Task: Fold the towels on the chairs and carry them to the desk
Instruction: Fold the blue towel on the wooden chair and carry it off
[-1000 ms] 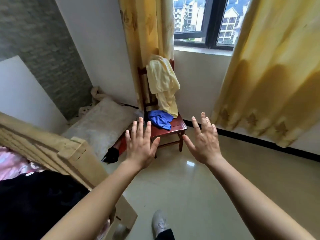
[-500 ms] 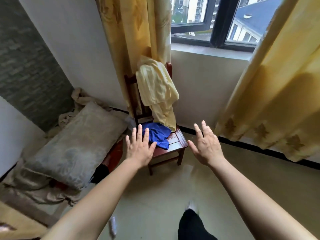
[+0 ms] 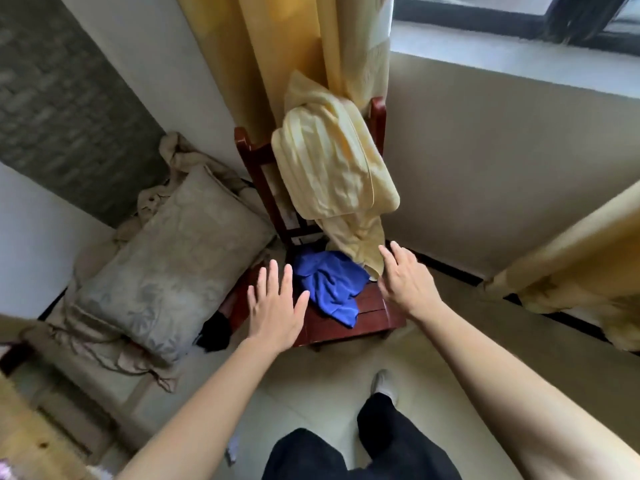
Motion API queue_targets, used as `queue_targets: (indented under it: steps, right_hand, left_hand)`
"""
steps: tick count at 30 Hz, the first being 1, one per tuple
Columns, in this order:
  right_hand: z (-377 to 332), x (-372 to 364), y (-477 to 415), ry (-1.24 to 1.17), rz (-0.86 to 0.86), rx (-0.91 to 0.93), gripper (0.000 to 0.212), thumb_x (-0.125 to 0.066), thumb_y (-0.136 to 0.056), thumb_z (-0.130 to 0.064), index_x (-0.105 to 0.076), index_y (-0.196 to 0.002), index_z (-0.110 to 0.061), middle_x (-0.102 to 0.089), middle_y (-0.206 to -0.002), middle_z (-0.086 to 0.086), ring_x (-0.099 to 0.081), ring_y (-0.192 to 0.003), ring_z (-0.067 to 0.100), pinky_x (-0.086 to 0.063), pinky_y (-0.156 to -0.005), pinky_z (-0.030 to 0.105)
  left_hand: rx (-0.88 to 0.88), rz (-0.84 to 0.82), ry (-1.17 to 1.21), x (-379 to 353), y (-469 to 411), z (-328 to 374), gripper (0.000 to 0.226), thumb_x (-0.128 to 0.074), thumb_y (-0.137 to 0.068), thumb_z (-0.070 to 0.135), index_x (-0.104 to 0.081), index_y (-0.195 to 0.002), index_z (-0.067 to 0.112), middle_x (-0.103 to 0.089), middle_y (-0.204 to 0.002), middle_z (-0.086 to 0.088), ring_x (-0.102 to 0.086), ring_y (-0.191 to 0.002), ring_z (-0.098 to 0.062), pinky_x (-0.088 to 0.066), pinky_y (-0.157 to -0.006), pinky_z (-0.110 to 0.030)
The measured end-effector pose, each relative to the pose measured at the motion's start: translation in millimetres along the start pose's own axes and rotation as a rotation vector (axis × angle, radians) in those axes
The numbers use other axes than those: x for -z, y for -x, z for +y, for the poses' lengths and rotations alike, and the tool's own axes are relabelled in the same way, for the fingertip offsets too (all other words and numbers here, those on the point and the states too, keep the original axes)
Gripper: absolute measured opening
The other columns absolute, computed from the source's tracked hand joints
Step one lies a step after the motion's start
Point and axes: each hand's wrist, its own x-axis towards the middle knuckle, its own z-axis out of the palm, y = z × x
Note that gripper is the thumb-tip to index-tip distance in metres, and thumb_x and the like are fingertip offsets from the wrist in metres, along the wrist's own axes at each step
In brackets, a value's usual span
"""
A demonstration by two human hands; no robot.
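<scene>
A dark red wooden chair (image 3: 367,322) stands in the corner below the window. A pale yellow towel (image 3: 332,174) hangs over its backrest and trails down to the seat. A crumpled blue towel (image 3: 330,284) lies on the seat. My left hand (image 3: 275,306) hovers open over the seat's left front edge, just left of the blue towel. My right hand (image 3: 403,280) is open at the seat's right side, fingertips close to the yellow towel's lower end. Neither hand holds anything.
A grey cushion (image 3: 166,271) and bundled beige cloth lie on the floor left of the chair. Yellow curtains (image 3: 287,53) hang behind the chair and at the right (image 3: 571,251). A wooden bed frame (image 3: 31,438) is at the bottom left. My leg and shoe (image 3: 382,382) are below.
I have stepped closer to the chair, which now fills the middle of the view. Both open hands have come down to the seat, beside the blue towel.
</scene>
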Motion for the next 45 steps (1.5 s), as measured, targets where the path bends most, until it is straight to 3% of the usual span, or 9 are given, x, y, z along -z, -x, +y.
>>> queue_targets:
  steps: [2,10,20,23,27,30,33,40,45]
  right_hand:
    - [15,-29,-31,-0.025,-0.072,-0.003,0.071,-0.075,-0.075,-0.022,-0.052,-0.139,-0.002,-0.054,-0.138,0.026,-0.059,-0.117,0.042,-0.06,-0.072,0.049]
    - [51,-171,-97,-0.245,-0.186,-0.204,0.064,-0.054,-0.094,-0.023,-0.032,-0.153,-0.016,-0.033,-0.156,0.014,-0.039,-0.138,0.035,-0.045,-0.102,0.047]
    - [48,-313,-168,-0.786,-0.123,-0.925,0.055,-0.063,-0.092,-0.039,-0.049,-0.138,-0.013,-0.062,-0.132,0.007,-0.054,-0.126,0.027,-0.039,-0.1,0.031]
    - [41,-329,-183,-0.814,-0.058,-1.012,0.055,-0.068,-0.087,-0.046,-0.054,-0.131,-0.016,-0.066,-0.115,-0.001,-0.061,-0.114,0.021,-0.04,-0.089,0.026]
    - [31,-341,-191,-0.802,-0.25,-0.938,0.027,-0.069,-0.084,-0.029,-0.068,-0.111,-0.024,-0.072,-0.11,-0.003,-0.065,-0.107,0.017,-0.044,-0.088,0.022]
    - [18,-341,-173,-0.767,-0.43,-0.754,0.008,-0.062,-0.087,-0.02,-0.069,-0.089,-0.022,-0.071,-0.097,-0.003,-0.063,-0.092,0.017,-0.043,-0.082,0.024]
    - [15,-343,-155,-0.78,-0.509,-0.652,0.015,-0.059,-0.083,-0.018,-0.059,-0.069,-0.02,-0.066,-0.079,-0.004,-0.058,-0.076,0.017,-0.045,-0.08,0.03]
    - [29,-334,-146,-0.902,-0.079,-0.738,0.008,-0.057,-0.089,-0.017,-0.056,-0.091,-0.024,-0.063,-0.086,-0.013,-0.057,-0.076,0.01,-0.047,-0.078,0.029]
    - [32,-351,-157,-0.664,-0.278,-0.624,0.043,-0.064,-0.089,-0.039,-0.053,-0.126,-0.02,-0.056,-0.117,0.003,-0.05,-0.098,0.015,-0.04,-0.087,0.027]
  left_hand:
    - [0.052,-0.078,0.042,-27,-28,8,0.079,-0.009,-0.092,0.064,-0.012,-0.157,0.02,-0.001,-0.165,-0.009,-0.002,-0.151,-0.027,-0.013,-0.119,-0.051]
    - [0.112,-0.306,0.147,-170,-125,-2,0.068,-0.031,-0.102,0.05,-0.01,-0.157,0.016,0.004,-0.165,-0.011,-0.001,-0.151,-0.028,-0.012,-0.12,-0.05]
    - [-0.011,-0.259,0.038,-283,-234,-59,0.059,-0.046,-0.096,0.016,-0.027,-0.152,0.014,-0.015,-0.163,-0.006,-0.042,-0.129,-0.037,-0.042,-0.096,-0.048]
    - [0.048,-0.323,0.091,-300,-254,-75,0.061,-0.05,-0.095,0.017,-0.026,-0.151,0.014,-0.039,-0.149,-0.015,-0.049,-0.124,-0.039,-0.043,-0.094,-0.048]
    - [0.073,-0.453,0.09,-315,-243,-94,0.061,-0.058,-0.091,0.026,-0.029,-0.144,0.023,-0.062,-0.115,-0.015,-0.059,-0.106,-0.041,-0.048,-0.084,-0.047]
    - [0.052,-0.595,0.008,-315,-219,-102,0.074,-0.058,-0.092,0.034,-0.016,-0.152,0.029,-0.061,-0.118,-0.009,-0.057,-0.111,-0.037,-0.048,-0.088,-0.047]
    - [0.055,-0.534,-0.009,-312,-218,-103,0.068,-0.055,-0.094,0.033,-0.02,-0.152,0.025,-0.055,-0.128,-0.012,-0.052,-0.119,-0.036,-0.046,-0.089,-0.047]
    - [-0.006,-0.271,0.001,-318,-250,-80,0.041,-0.041,-0.099,0.018,-0.046,-0.14,0.018,-0.054,-0.124,-0.015,-0.05,-0.116,-0.037,-0.045,-0.085,-0.049]
    - [0.042,-0.287,0.018,-328,-249,-77,0.031,-0.05,-0.096,0.014,-0.062,-0.123,0.012,-0.061,-0.117,-0.014,-0.057,-0.109,-0.036,-0.046,-0.085,-0.044]
